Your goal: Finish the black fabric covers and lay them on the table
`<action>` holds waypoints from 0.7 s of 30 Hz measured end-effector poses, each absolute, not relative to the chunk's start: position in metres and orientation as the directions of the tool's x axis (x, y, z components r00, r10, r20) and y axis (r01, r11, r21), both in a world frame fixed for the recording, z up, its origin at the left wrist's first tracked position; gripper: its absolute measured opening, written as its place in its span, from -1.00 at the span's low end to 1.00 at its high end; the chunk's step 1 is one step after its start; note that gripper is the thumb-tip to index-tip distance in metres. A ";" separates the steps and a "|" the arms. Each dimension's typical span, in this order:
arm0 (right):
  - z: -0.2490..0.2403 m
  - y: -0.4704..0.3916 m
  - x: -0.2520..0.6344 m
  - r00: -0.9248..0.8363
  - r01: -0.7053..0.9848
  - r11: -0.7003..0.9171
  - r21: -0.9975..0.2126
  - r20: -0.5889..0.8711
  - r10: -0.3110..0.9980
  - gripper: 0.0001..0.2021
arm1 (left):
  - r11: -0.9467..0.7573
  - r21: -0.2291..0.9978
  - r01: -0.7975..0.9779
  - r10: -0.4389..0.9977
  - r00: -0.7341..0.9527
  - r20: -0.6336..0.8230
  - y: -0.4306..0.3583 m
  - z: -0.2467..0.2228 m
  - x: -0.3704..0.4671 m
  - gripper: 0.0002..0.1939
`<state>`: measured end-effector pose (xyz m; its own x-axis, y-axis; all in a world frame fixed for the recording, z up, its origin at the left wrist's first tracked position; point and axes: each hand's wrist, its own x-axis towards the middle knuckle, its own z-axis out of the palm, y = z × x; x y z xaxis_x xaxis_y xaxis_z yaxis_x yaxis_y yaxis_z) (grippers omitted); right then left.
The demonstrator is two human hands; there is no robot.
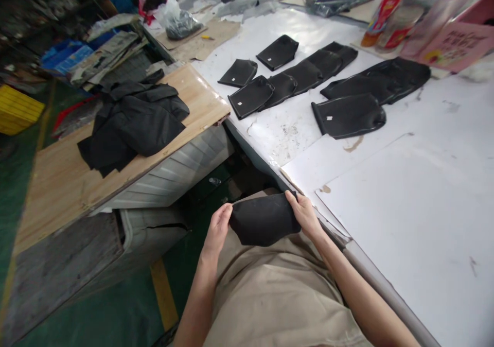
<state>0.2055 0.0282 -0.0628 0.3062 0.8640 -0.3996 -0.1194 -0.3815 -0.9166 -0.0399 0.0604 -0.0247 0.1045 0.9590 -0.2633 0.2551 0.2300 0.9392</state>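
Observation:
Between my two hands, above my lap, a black fabric piece is stretched out flat. My left hand pinches its left upper corner, and my right hand grips its right upper corner with the thumb on top. The piece matches the black pouch-like pieces on the white table: one with a small white tag lies nearest, and an overlapping row lies farther left. On the wooden board to the left sits a loose heap of black fabric pieces.
The white table reaches along my right, its edge beside my right forearm. A wooden board rests on crates at left, with a gap between. Bottles, a pink box and plastic bags stand toward the back.

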 end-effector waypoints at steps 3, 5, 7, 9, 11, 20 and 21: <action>-0.060 0.035 0.203 0.299 0.011 -0.334 -0.943 -0.316 0.900 -0.41 | 0.040 0.899 0.437 0.929 0.315 -0.194 0.072 -0.014 -0.037 -0.62; -0.055 0.039 0.199 0.299 0.071 -0.284 -0.956 -0.252 0.921 -0.42 | -0.058 0.851 0.521 0.913 0.373 -0.166 0.078 -0.009 -0.031 -0.60; -0.051 0.041 0.196 0.301 0.101 -0.248 -0.963 -0.208 0.931 -0.43 | -0.077 0.833 0.549 0.913 0.374 -0.162 0.079 -0.008 -0.026 -0.55; -0.048 0.042 0.195 0.293 0.099 -0.237 -0.966 -0.199 0.935 -0.42 | -0.030 0.849 0.528 0.908 0.369 -0.197 0.077 -0.013 -0.024 -0.52; -0.047 0.042 0.197 0.276 0.061 -0.241 -0.969 -0.216 0.937 -0.41 | 0.032 0.873 0.486 0.894 0.376 -0.243 0.072 -0.021 -0.023 -0.50; -0.027 0.083 0.257 0.286 0.124 -0.154 -0.980 -0.113 0.952 -0.59 | 0.157 0.976 0.148 0.962 -0.248 -0.117 0.157 0.023 -0.056 -0.43; -0.024 0.091 0.273 0.337 0.171 -0.151 -0.974 -0.086 0.938 -0.66 | 0.088 0.980 0.179 0.929 -0.369 -0.016 0.184 0.041 -0.070 -0.45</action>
